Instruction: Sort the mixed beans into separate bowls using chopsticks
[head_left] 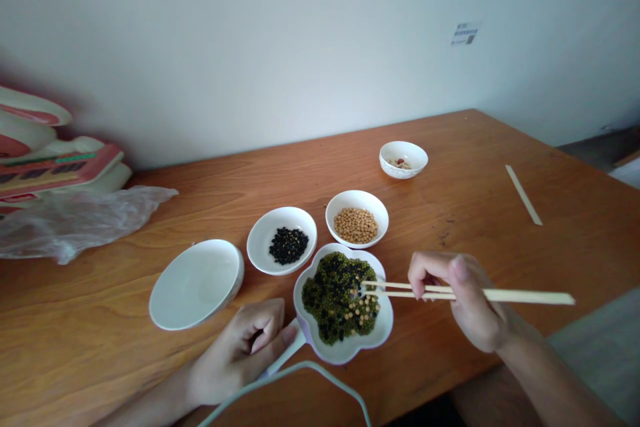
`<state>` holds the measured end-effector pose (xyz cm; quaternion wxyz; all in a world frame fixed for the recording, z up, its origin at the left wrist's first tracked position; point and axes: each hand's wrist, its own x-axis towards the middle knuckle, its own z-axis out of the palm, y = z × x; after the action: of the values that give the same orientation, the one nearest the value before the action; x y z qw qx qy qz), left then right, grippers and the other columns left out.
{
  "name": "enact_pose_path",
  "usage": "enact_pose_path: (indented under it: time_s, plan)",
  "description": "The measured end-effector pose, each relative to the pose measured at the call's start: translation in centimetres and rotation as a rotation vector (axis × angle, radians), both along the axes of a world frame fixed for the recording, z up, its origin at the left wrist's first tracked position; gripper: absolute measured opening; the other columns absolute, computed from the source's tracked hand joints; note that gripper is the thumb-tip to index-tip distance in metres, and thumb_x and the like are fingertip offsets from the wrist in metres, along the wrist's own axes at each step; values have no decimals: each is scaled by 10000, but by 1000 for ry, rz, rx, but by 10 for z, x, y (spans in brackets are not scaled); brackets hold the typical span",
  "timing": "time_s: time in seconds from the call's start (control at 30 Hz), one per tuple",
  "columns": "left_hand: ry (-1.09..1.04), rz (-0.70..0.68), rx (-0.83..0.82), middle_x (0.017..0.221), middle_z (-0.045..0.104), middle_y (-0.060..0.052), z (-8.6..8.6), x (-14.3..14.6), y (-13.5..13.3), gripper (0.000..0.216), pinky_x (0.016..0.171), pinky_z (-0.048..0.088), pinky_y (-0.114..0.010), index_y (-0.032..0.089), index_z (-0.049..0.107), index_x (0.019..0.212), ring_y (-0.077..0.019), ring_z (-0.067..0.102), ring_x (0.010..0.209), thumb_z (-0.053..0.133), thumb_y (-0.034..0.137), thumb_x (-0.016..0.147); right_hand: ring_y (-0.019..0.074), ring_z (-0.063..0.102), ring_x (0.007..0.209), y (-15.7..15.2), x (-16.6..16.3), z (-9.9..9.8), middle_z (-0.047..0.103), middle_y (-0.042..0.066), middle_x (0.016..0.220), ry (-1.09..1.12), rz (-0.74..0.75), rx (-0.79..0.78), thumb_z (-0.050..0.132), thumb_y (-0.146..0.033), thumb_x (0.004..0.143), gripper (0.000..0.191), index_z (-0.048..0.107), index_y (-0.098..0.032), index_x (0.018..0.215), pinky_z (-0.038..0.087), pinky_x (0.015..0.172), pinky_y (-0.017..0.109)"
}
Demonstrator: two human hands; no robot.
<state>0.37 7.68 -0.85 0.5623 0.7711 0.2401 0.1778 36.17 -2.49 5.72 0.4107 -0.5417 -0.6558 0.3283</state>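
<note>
My left hand (235, 353) is closed around the handle (287, 350) of a white flower-shaped dish (341, 352). Small green beans fill this dish, mixed with black beans and some yellow soybeans. In my right hand (473, 307) I hold a pair of wooden chopsticks (530, 296), their tips touching the beans on the dish's right side. Just behind the dish stand a white bowl of black beans (289, 245) and another with soybeans (355, 225). Left of these, a larger white bowl (193, 283) is tilted and shows no contents.
Farther back on the wooden table (300, 170) is a small white bowl (403, 161) with some bits inside. A pale flat stick (523, 195) lies at the right. Clear plastic (90, 217) and a pink-and-white toy (65, 163) occupy the left. A pale cord (305, 365) loops in front.
</note>
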Motion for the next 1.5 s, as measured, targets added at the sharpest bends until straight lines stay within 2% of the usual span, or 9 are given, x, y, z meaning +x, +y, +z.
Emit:
enact_pose_path:
  time_s: [0.8,1.13,1.3,1.5]
  plan:
    - [11,15,2,693,400,38,0,-1,0,425,564,342,-231,212,278,701,-100,342,609,508,185,1058,159,525,625,3,-3,-4,571,13,662,25,-40,-4,122,-598,1076,702,590,-217,716,358,628,338]
    - [4,12,-11,698,402,35,1,-1,-1,430,556,341,-215,207,276,697,-95,347,607,502,191,1063,214,537,639,1,3,-6,564,50,666,109,-73,-38,54,-634,1040,740,595,-246,717,389,629,384]
    - [9,11,-11,698,401,36,-1,-3,-1,424,569,349,-219,208,283,701,-97,352,610,501,180,1062,182,522,630,2,3,-5,556,28,661,19,-43,-35,49,-617,1056,739,577,-225,718,368,626,351]
    - [11,10,9,691,394,37,0,-3,-2,425,560,334,-225,209,281,698,-98,341,603,504,171,1058,156,512,596,2,-1,-4,565,16,650,7,-10,22,135,-577,1080,679,580,-215,717,386,615,327]
